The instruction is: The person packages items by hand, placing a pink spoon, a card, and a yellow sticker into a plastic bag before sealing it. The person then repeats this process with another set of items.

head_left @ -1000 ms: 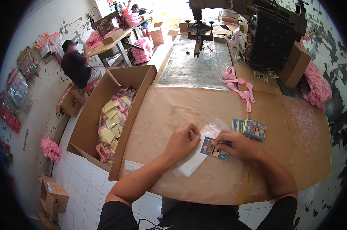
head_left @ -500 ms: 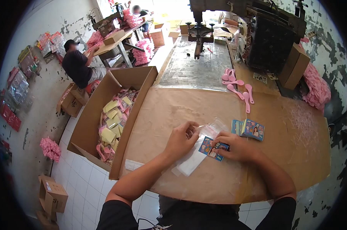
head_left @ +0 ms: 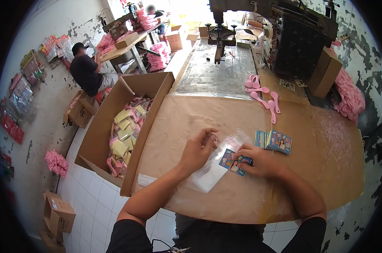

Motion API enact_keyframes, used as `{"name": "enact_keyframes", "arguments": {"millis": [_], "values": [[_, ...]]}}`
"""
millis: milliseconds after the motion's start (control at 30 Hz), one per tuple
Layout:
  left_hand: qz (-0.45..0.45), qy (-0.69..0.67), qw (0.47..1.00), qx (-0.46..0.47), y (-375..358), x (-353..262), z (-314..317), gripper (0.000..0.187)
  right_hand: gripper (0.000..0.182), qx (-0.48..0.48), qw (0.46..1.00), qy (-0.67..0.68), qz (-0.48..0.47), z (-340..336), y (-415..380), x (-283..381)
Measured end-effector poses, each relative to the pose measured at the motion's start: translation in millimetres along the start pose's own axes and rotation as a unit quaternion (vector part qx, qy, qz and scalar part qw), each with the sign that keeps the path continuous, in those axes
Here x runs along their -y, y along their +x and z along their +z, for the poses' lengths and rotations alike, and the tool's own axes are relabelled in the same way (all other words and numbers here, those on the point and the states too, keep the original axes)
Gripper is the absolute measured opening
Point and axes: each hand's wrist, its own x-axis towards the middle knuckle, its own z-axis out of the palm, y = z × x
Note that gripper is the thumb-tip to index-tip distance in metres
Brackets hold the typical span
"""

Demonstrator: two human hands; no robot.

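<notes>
Two hands, left [head_left: 196,152] and right [head_left: 258,160]; one clear bag [head_left: 214,168]; one card [head_left: 235,162]; about five pink spoons [head_left: 262,99]; one big box [head_left: 115,126].

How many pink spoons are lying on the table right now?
About 6 pink spoons, all in one loose cluster on the table beyond the card stack; overlaps may hide more.

Glossy clear plastic bag [head_left: 212,170]; printed, perhaps paper card [head_left: 234,162].
</notes>
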Motion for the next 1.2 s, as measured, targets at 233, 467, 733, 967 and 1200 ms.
{"name": "enact_keyframes", "arguments": {"millis": [233,467,733,967,1200], "values": [[-0.016,0.041,0.999,0.031,1,3,-2,0.017,0.025,0.001,1.0,0.016,0.006,-6,-1,6],[0.092,0.126,0.987,0.02,-2,5,2,0.016,0.027,-0.059,0.996,0.066,-0.028,-4,0,5],[0.052,0.132,0.99,-0.002,1,0,-2,0.017,0.029,-0.036,0.998,0.03,-0.039,8,4,2],[-0.009,-0.002,1.0,0.006,1,5,-3,0.025,0.029,-0.036,0.997,0.032,-0.059,9,5,-3],[-0.023,-0.08,0.995,0.052,3,13,-1,0.038,0.026,-0.046,0.997,0.037,-0.058,10,5,2]]}}
